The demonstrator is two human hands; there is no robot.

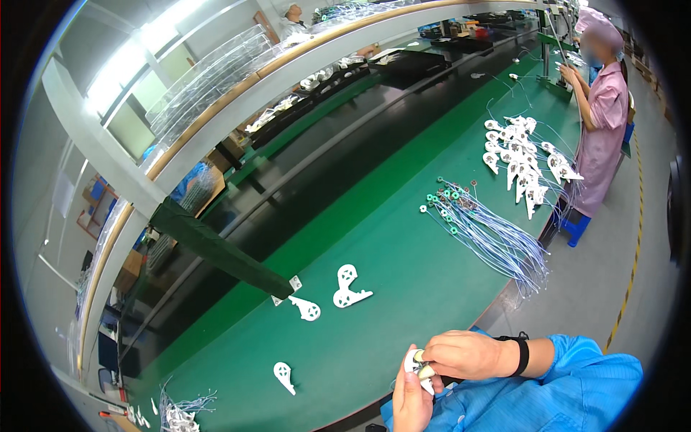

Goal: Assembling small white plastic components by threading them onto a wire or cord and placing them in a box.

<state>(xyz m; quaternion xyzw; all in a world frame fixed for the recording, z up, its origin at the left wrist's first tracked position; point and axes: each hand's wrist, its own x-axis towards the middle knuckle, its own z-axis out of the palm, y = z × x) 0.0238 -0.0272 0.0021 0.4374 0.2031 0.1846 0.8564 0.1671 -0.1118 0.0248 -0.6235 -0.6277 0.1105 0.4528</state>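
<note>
The white part [411, 361] is in the hands, to the right of the post [223, 250] and nearer the person; the left hand [410, 399] has its fingers closed around it; the right hand [464, 355] bends its fingertips, covered by pale finger cots [427, 372], against the same part; whether they pinch the part itself or a small item set in it cannot be told, as the fingers hide the contact.

Probable faults and causes: slipping of the part, if the left fingers relax while the right ones press; a fall past the edge of the worktop [403, 317] could follow, since the hands are at that edge; misfit or cracking, if pressure is applied off-centre; loss of feel, if a cot slides or wrinkles.

Secondary risks: one loose housing [309, 310] lies at the foot of the post, and a pair of housings [346, 288] lies just right of it; a sweeping sleeve [518, 392] could scatter them; the wire bundle [497, 234], well right of the post, fans out with its tails at the worktop's edge; a pull on one lead could tangle or drag others, because the leads overlap.
</note>
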